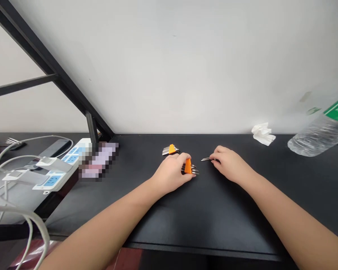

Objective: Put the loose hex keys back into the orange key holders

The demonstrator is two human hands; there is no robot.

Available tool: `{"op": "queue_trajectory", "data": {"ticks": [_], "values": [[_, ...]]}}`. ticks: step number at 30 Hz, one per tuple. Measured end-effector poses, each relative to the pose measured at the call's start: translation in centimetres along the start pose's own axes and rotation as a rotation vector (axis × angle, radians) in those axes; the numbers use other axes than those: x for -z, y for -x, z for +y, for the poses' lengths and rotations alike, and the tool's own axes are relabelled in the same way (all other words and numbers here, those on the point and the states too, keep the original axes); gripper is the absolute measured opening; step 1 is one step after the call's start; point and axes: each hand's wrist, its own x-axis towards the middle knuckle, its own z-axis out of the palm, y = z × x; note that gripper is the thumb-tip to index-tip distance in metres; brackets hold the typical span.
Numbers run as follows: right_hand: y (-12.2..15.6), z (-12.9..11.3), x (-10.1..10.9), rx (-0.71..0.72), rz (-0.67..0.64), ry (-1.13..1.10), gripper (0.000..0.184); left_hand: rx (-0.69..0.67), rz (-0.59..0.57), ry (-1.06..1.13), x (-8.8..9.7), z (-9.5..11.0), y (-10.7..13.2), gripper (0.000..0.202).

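My left hand [171, 170] is closed around an orange holder with several metal hex keys [189, 168], resting on the black table [202, 210]. My right hand [228, 163] pinches a single thin metal hex key [205, 159] whose tip points left toward the holder, a short gap apart. A second orange holder with hex keys [170, 150] lies on the table just behind my left hand.
A crumpled white tissue [263, 134] lies at the back by the wall. A clear plastic water bottle with a green label [321, 129] lies on its side at the right. A white power strip with cables [55, 168] and black frame bars [91, 129] stand at the left.
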Motion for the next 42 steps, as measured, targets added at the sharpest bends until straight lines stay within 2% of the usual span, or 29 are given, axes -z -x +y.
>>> {"op": "queue_trajectory", "data": {"ticks": [5, 10, 16, 20, 27, 33, 37, 42], "values": [[0.3, -0.5, 0.2, -0.037, -0.048, 0.016, 0.018, 0.024, -0.02, 0.029, 0.0, 0.2, 0.0, 0.046], [1.0, -2.1, 0.9, -0.112, -0.18, -0.047, 0.014, 0.044, -0.03, 0.057, 0.0, 0.2, 0.0, 0.051], [1.2, -3.8, 1.1, 0.075, -0.074, -0.172, 0.012, 0.033, -0.019, 0.052, 0.0, 0.3, 0.0, 0.048], [1.3, -4.0, 0.5, 0.151, -0.004, -0.21, 0.012, 0.005, -0.016, 0.032, 0.1, 0.3, -0.1, 0.045], [1.3, -3.7, 0.5, 0.196, 0.055, -0.177, 0.015, 0.001, -0.014, 0.017, 0.0, 0.3, 0.0, 0.046], [1.8, -4.2, 1.2, 0.251, 0.091, -0.127, 0.025, -0.029, -0.03, -0.085, 0.0, 0.5, 0.0, 0.044], [1.9, -4.5, 1.1, 0.263, 0.091, -0.206, 0.027, -0.081, -0.026, -0.096, 0.0, 0.6, -0.1, 0.041], [1.6, -4.5, 1.3, 0.257, 0.177, -0.432, 0.02, -0.074, 0.002, -0.049, 0.2, 0.4, -0.1, 0.043]]}}
